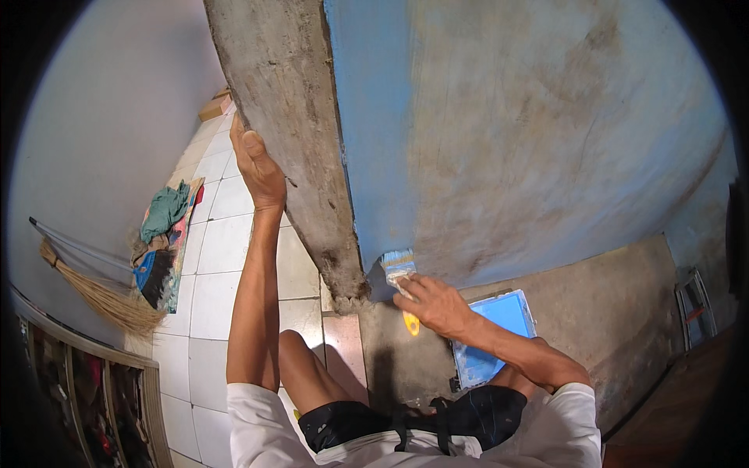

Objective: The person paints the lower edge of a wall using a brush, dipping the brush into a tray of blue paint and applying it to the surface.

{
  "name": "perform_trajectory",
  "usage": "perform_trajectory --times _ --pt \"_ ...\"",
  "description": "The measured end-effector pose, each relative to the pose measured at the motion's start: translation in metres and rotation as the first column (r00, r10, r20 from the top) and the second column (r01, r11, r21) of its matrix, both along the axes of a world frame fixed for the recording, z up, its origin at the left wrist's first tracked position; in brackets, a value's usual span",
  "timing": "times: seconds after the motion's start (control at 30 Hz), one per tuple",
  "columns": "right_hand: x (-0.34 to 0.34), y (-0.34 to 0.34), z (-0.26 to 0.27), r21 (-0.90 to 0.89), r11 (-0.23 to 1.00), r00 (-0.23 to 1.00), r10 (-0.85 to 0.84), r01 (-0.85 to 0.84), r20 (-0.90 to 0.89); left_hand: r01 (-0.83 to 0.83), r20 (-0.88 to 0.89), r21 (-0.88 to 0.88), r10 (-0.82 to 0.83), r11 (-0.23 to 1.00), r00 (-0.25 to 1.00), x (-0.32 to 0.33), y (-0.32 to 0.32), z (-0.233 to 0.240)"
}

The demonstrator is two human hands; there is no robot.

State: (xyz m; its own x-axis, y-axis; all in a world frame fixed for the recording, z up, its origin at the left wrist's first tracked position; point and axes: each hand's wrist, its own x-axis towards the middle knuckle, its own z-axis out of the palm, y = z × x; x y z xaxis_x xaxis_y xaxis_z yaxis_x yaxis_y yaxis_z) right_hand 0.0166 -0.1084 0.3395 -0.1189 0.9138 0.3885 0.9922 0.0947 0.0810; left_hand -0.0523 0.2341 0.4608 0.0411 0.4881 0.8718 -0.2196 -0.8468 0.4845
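Note:
My right hand (436, 304) grips the handle of a flat paintbrush (399, 270), whose yellow handle end sticks out below the fingers. Its bristles touch the foot of the wall (503, 146), beside the bare door-side pillar edge. A strip of brighter blue paint (380, 117) runs up the wall along that edge; the rest looks faded and stained. Against the far side of the rough concrete pillar (292, 117) rests my left hand (257, 169), holding no tool. Under my right forearm lies a tray of blue paint (497, 316) on the concrete floor.
White floor tiles (222, 245) extend at the left. A straw broom (105, 292), a pile of cloths (167, 213) and a slatted wooden rack (111, 374) stand along the left wall. A cardboard box (215, 107) is farther off. A metal ladder-like frame (696, 310) stands at the right.

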Motion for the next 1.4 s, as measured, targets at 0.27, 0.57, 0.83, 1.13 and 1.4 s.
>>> perform_trajectory --times 0.27,0.57,0.83,1.13,1.4 --pt "0.002 0.017 0.184 0.427 0.904 0.998 -0.038 0.011 0.055 0.056 0.008 0.01 -0.056 0.998 0.998 -0.006 0.0 0.002" --pt "-0.007 0.012 0.049 0.21 0.977 0.983 0.004 -0.043 0.183 0.043 0.001 0.009 -0.043 0.999 0.999 -0.005 0.001 0.001" --pt "0.008 0.018 0.105 0.249 0.968 0.999 -0.03 0.037 -0.033 0.082 -0.014 -0.001 -0.082 0.997 0.996 -0.007 0.001 -0.001" --pt "-0.006 0.026 0.153 0.499 0.863 0.963 -0.065 -0.077 0.261 0.079 -0.014 -0.022 -0.079 0.997 0.997 -0.009 -0.003 0.008" --pt "-0.007 0.019 -0.014 0.174 0.984 0.992 -0.004 0.026 -0.125 0.107 -0.015 -0.042 -0.108 0.993 0.994 -0.004 -0.001 -0.001"
